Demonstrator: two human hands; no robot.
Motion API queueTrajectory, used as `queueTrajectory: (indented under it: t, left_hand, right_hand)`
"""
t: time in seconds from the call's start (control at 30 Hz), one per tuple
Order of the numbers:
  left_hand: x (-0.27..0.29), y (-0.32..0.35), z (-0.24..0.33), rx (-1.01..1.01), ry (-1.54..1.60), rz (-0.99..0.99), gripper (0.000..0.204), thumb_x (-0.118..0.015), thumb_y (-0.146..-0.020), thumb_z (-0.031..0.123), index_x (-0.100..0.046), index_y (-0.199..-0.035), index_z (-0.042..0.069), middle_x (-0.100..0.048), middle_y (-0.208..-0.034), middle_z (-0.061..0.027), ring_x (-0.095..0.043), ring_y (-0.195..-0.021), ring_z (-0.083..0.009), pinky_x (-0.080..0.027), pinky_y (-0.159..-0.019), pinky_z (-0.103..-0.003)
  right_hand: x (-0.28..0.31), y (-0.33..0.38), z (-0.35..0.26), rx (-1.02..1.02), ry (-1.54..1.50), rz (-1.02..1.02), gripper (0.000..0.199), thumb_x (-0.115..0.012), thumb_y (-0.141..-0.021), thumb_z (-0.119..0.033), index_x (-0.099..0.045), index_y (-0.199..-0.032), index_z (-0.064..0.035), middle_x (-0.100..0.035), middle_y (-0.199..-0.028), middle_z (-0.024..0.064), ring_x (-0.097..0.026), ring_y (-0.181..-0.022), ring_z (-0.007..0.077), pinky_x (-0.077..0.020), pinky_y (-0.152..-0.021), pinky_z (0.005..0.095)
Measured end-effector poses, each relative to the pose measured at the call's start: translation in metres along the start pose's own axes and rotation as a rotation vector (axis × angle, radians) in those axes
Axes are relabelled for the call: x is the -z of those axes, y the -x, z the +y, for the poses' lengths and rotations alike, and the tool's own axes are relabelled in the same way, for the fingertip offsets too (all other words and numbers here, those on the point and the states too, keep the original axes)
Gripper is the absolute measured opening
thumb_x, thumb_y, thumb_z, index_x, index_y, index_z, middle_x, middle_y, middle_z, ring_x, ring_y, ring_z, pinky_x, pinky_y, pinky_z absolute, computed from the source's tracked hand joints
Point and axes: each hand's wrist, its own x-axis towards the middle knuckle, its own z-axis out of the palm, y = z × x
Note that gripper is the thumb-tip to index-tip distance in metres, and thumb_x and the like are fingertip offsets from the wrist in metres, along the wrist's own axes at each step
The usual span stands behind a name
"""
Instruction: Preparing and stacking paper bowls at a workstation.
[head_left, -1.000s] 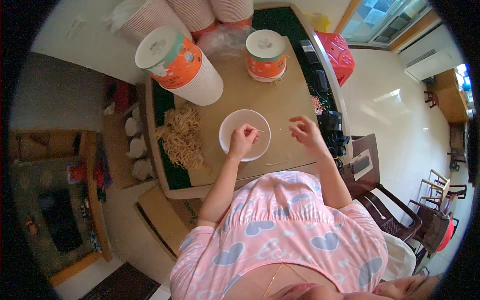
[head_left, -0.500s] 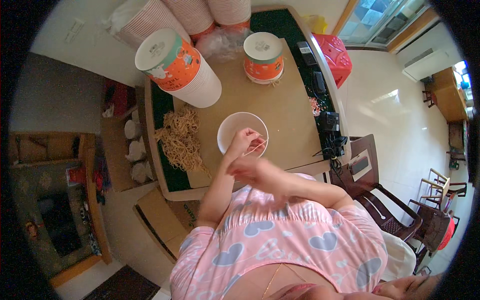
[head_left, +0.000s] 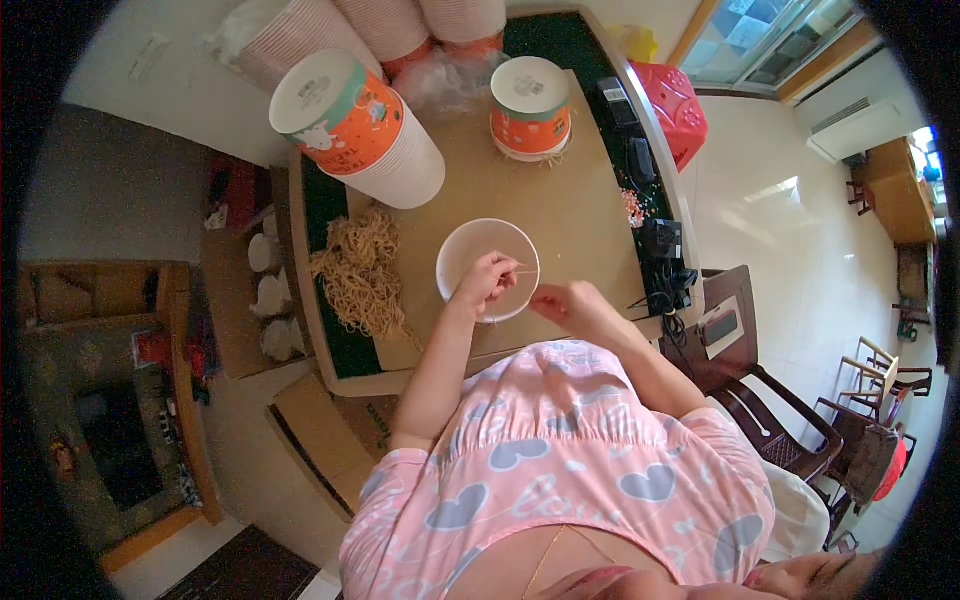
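Head camera, looking down. The left grip (head_left: 486,282), a bare hand, has its fingertips pinched together on a thin tan strand of cord (head_left: 526,271), whose visible end points right from the fingers. Directly under this grip is a round white bowl-like tub (head_left: 452,250), open side up. The right grip (head_left: 575,308), also a bare hand, is to the right of the left one, just beside the tub's rim; its fingers are blurred, so whether they hold anything cannot be told.

To the left of the left grip lies a tangled heap of tan cord (head_left: 360,278). Beyond the heap, farther from the body, leans a tall stack of upside-down paper tubs in white, orange and teal (head_left: 340,125). Farther out from the right grip stands a shorter stack of matching tubs (head_left: 530,112), with tan cord around its base. A flat brown cardboard sheet (head_left: 590,215) lies below both grips, covering much of the green-topped worktop (head_left: 540,35). Right of the right grip sit black power adapters (head_left: 662,240).
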Motion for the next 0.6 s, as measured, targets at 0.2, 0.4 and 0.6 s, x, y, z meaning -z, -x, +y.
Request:
queueTrajectory:
  t: [0.2, 0.4, 0.6]
  left_hand:
    - [-0.007, 0.001, 0.001, -0.03, 0.058, 0.04, 0.008, -0.053, -0.085, 0.013, -0.05, -0.083, 0.006, -0.055, -0.06, -0.0026, -0.038, -0.038, -0.0044, -0.026, -0.032, -0.019]
    - [-0.006, 0.007, 0.003, -0.076, 0.012, 0.075, 0.009, -0.051, -0.087, 0.015, -0.053, -0.084, 0.007, -0.055, -0.061, -0.0024, -0.04, -0.04, -0.0055, -0.028, -0.035, -0.019]
    - [0.001, 0.005, -0.002, -0.074, 0.03, 0.091, 0.009, -0.05, -0.087, 0.012, -0.05, -0.087, 0.004, -0.057, -0.063, -0.0066, -0.041, -0.039, -0.0066, -0.029, -0.033, -0.02]
  right_hand:
    - [-0.028, 0.009, 0.027, -0.023, 0.141, 0.144, 0.033, -0.055, -0.082, -0.016, -0.058, -0.115, -0.0109, -0.062, -0.077, 0.0204, -0.061, -0.066, 0.0358, -0.0477, -0.059, 0.043]
    - [-0.04, 0.009, 0.028, -0.046, 0.282, 0.103, 0.051, -0.054, -0.083, -0.017, -0.04, -0.131, -0.0107, -0.061, -0.07, 0.0189, -0.06, -0.061, 0.0344, -0.047, -0.056, 0.044]
    - [-0.049, 0.003, 0.041, -0.016, 0.317, 0.155, 0.05, -0.052, -0.086, -0.017, -0.039, -0.133, -0.013, -0.06, -0.066, 0.0175, -0.058, -0.056, 0.0349, -0.0465, -0.054, 0.0437]
